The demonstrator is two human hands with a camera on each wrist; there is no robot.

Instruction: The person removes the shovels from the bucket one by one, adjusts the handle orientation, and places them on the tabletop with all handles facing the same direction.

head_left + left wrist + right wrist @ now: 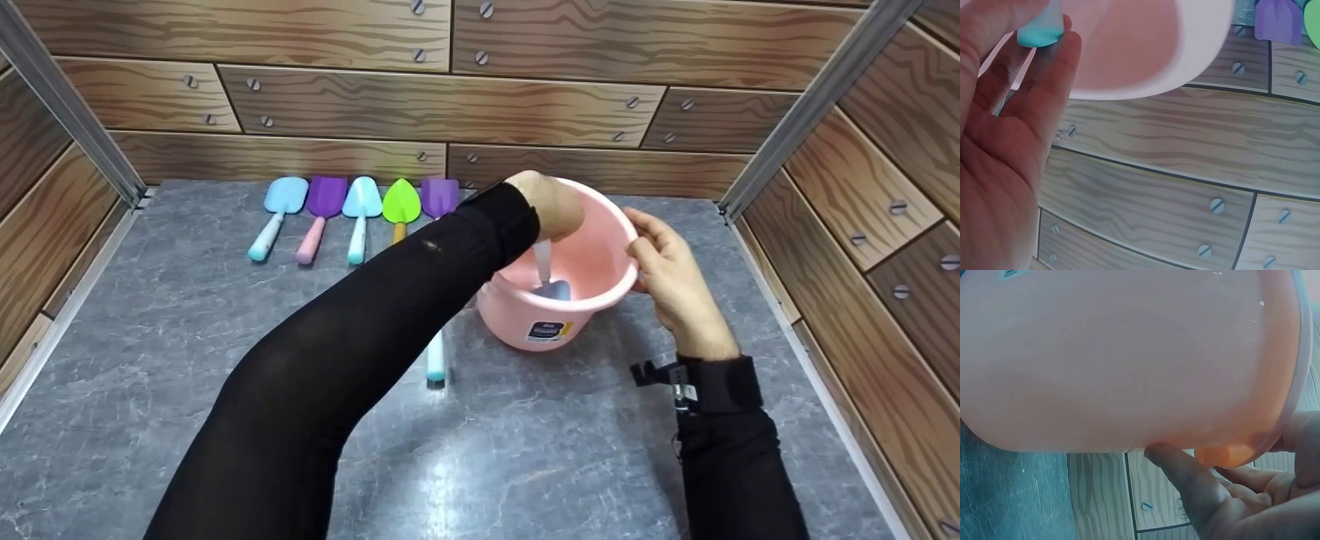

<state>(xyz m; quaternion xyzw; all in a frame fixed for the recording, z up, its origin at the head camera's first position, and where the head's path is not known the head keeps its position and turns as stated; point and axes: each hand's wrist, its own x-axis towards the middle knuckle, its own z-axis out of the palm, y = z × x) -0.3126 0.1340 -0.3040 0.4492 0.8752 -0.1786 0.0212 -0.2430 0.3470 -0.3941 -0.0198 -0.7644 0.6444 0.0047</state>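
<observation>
A pink bucket (517,319) stands upright on the grey floor, a dark blue label on its front. My left hand (555,206) reaches over the bucket's rim and pinches the teal-tipped end of a toy shovel's pale handle (1041,35). The blue-grey blade (553,290) of that shovel points down inside the bucket; whether it touches the bottom I cannot tell. On the bucket's right side, my right hand (671,281) grips the rim, thumb toward me. One right-hand finger (1171,458) lies against the outer wall in the right wrist view.
Left of the bucket lie a light blue shovel (286,195), a purple one (328,196), another light blue one (363,196), a green one (402,200) and a second purple one (439,196). A teal-ended handle (436,360) pokes out below my left forearm. Wood-patterned walls (442,105) surround the floor.
</observation>
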